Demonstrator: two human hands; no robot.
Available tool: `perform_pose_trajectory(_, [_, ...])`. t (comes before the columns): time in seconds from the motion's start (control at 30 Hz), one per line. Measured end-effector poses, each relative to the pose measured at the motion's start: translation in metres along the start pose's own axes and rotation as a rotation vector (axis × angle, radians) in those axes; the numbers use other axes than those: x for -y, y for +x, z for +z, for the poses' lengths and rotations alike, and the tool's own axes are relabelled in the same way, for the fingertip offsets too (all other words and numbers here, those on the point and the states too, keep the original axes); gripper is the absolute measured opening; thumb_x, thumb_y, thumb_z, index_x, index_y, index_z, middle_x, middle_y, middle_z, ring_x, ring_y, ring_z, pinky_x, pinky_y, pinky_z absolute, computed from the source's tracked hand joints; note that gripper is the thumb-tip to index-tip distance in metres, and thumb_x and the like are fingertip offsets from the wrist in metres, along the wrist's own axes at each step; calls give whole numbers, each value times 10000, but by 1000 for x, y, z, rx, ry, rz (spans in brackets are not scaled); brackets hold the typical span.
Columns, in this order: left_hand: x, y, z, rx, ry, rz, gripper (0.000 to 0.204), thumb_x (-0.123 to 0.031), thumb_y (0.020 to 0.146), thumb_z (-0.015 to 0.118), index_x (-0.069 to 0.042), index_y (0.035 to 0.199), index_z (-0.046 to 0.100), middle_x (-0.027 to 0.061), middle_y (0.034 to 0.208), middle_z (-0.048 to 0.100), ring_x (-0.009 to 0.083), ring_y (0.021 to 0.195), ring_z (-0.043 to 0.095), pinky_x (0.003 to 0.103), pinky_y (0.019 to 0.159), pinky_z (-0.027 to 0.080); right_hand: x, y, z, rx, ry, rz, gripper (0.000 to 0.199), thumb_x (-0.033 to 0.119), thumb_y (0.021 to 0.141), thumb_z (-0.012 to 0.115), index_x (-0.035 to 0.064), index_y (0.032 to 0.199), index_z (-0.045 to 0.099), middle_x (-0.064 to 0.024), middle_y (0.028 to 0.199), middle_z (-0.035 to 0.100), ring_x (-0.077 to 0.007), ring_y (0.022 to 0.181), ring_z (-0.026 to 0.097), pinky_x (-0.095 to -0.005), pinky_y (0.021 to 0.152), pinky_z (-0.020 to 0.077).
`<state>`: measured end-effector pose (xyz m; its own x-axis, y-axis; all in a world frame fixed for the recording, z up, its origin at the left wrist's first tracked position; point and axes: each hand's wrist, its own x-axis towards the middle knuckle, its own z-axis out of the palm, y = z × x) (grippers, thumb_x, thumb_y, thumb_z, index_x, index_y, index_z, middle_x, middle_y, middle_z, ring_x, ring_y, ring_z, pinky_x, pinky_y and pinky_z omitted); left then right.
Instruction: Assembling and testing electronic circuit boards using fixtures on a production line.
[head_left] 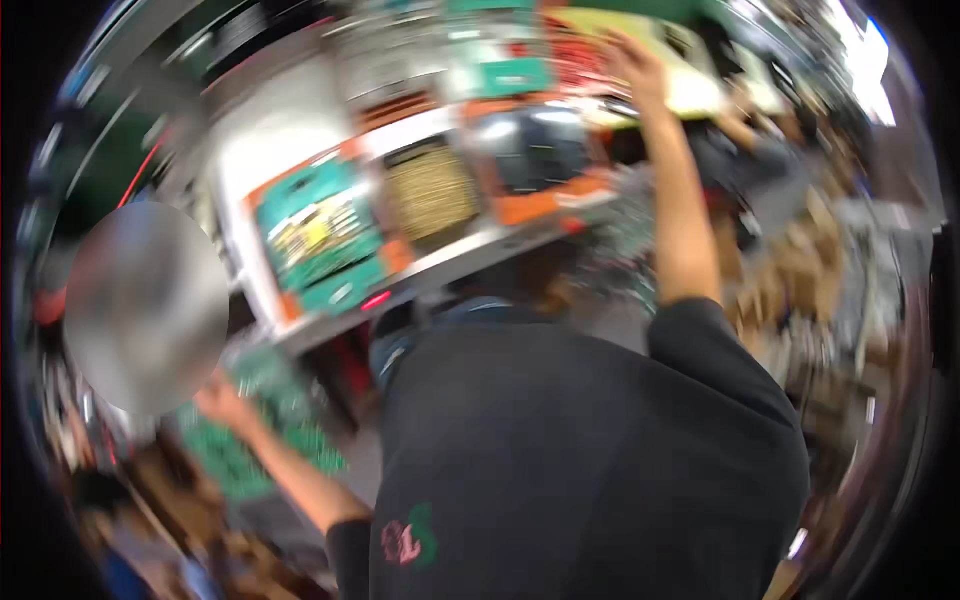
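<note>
At the far right of the bench, my right hand (pixel 638 75) reaches over a bin of thin red parts (pixel 575 55), its fingers looking stretched out and apart. I see nothing held in it, though motion blurs the picture. Low on the left, my left hand (pixel 222 400) is beside a pile of green pieces (pixel 240 440). Blur hides its fingers, and whether they touch the pile cannot be told. Between my arms stand bins of glossy dark parts (pixel 530 145), brass-coloured strips (pixel 430 195) and a green tray (pixel 318 185) with small yellowish pieces.
The white bench edge (pixel 440 262) runs in front of my body. Further bins with metallic parts (pixel 385 50) and green-and-white pieces (pixel 515 75) stand behind. A smooth grey blurred oval (pixel 150 310) covers the left side. Another person's arm (pixel 737 130) shows at the far right, near cardboard boxes (pixel 800 265).
</note>
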<state>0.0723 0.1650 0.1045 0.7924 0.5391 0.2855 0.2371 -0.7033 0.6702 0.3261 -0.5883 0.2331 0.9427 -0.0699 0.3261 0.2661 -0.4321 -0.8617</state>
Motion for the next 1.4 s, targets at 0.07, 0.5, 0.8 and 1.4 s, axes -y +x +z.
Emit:
perform_pose_trajectory(0.07, [-37,7,20,-88,-145,-84,321,-81,977,661,38,1276,649,132,1240,681,224,1110,630,347,996,500,16,-17,-40,-171,-104,20,257,107,988,651,7,1224,665,-49,1056,702,-115,984,643,-245,898,491])
perform_pose_trajectory(0.5, [-262,-23,59,-22,-340,146,246,-68,1025,580,52,1222,667,96,1231,685,195,1073,651,318,923,522,-136,-306,-194,-181,-1029,925,188,259,869,705,173,1031,749,-134,1021,731,-358,997,696,-462,852,545])
perform_pose_trajectory(0.8, [-358,-103,116,432,-478,86,205,-33,1005,584,49,1174,665,93,1119,707,156,965,663,274,848,519,-233,-263,-189,-96,-1013,539,226,276,941,628,135,1101,704,-161,1085,711,-390,1012,684,-513,845,550])
perform_pose_trajectory(1.4, [-509,-227,185,771,-318,742,525,-147,784,843,-40,1234,594,161,1356,537,354,1149,595,435,947,519,56,-190,-42,-268,450,480,226,163,1009,626,3,1145,709,-10,837,716,-87,661,674,-199,566,421])
